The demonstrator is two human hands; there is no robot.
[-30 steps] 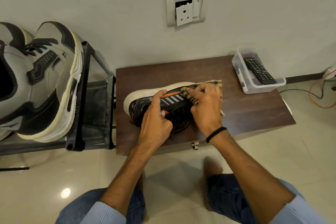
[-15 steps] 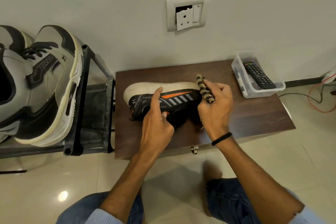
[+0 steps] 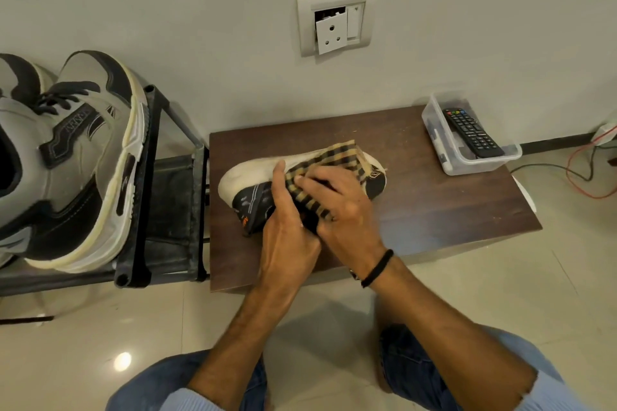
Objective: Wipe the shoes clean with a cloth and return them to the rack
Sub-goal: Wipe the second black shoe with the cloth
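Observation:
A black sneaker with orange accents and a white sole lies on its side on the dark wooden board. My left hand grips its upper near the middle. My right hand presses a yellow-and-black checked cloth onto the shoe's side, and the cloth drapes over the sole toward the heel. Much of the shoe is hidden under both hands and the cloth. To the left, a pair of grey-and-black sneakers sits on the black metal rack.
A clear plastic box holding a remote control stands at the board's far right corner. A broken wall socket is above. Red and green wires run along the floor at right. My knees are at the bottom edge.
My right hand, which held the cloth bunched by the heel, has come back onto the shoe with the cloth spread. The shoe has tilted so more white sole shows.

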